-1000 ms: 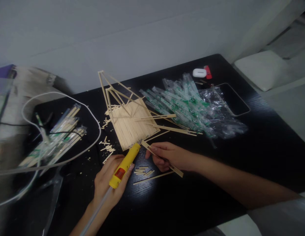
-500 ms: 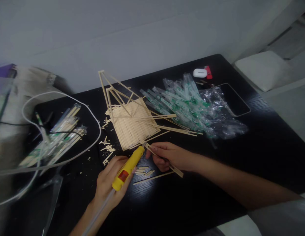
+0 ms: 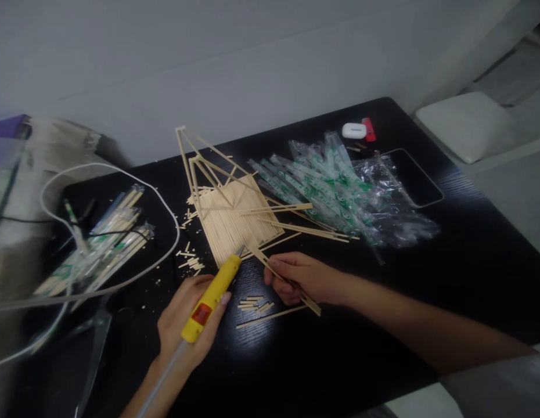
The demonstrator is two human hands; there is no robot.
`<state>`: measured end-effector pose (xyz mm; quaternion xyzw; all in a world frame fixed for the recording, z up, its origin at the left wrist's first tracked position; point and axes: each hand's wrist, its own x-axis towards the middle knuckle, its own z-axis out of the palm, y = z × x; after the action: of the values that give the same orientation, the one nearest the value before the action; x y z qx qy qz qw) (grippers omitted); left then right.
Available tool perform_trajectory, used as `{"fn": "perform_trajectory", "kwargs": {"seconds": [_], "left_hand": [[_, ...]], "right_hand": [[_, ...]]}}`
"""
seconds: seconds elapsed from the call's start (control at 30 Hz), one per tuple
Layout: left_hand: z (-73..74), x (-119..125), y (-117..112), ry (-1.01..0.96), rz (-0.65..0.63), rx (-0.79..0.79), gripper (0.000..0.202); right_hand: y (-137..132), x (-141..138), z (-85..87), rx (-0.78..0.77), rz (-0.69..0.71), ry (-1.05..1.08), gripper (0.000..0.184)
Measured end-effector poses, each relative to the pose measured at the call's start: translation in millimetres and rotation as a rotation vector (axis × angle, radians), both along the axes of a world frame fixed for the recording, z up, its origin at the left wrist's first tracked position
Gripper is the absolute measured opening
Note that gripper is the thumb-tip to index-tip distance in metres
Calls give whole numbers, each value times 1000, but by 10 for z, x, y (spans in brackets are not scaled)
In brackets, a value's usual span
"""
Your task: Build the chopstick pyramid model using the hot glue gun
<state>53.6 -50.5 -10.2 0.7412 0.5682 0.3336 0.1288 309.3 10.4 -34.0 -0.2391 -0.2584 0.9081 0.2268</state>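
Observation:
My left hand (image 3: 186, 322) is wrapped round a yellow pen-style glue gun (image 3: 211, 299). A long pale translucent length trails from its rear, and its metal tip points up and right. In my right hand (image 3: 298, 277) is a narrow frame of bamboo sticks (image 3: 262, 255), pinched between thumb and fingers. The frame's far end is close to the tip; whether they touch I cannot tell. Just beyond lies a flat panel of sticks (image 3: 229, 223), with a tapering stick framework (image 3: 194, 168) above its left side. Several short cut pieces (image 3: 255, 303) and one long stick (image 3: 272, 317) lie between my hands.
Crumpled green-printed plastic wrappers (image 3: 326, 186) cover the right rear of the black table (image 3: 339, 354). Behind them are a phone (image 3: 413, 177), a white case (image 3: 353, 130) and a red item (image 3: 369, 129). Wrapped sticks (image 3: 117, 232) and a looping white cable (image 3: 176, 226) occupy the left.
My left hand has drawn the glue gun down and left, its tip now a little apart from the frame's end. The frame in my right hand has shifted slightly up and left.

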Motion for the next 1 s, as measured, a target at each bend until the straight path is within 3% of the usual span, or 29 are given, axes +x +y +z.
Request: {"fn": "perform_trajectory", "kwargs": {"seconds": [0.23,0.33,0.47,0.67,0.8,1.0], "left_hand": [[-85,60,-35,-63,-12,1,9],[-107,5,-17,-60,-73,-25,9],[-120,-47,9,-46,-137,-15,13],[-103,-47,33,-72,-146,-10,11],[-88,-72,51,-74,-192,-3,11],[-83,-91,69,-56,-307,-20,13]], "right_hand": [[14,-13,17,-39,21,9,57],[14,-7,46,-37,5,23,60],[20,14,46,-37,24,23,50],[9,23,-58,-139,171,113,24],[-22,5,-117,-82,264,159,32],[-16,9,-139,-67,243,161,39]]}}
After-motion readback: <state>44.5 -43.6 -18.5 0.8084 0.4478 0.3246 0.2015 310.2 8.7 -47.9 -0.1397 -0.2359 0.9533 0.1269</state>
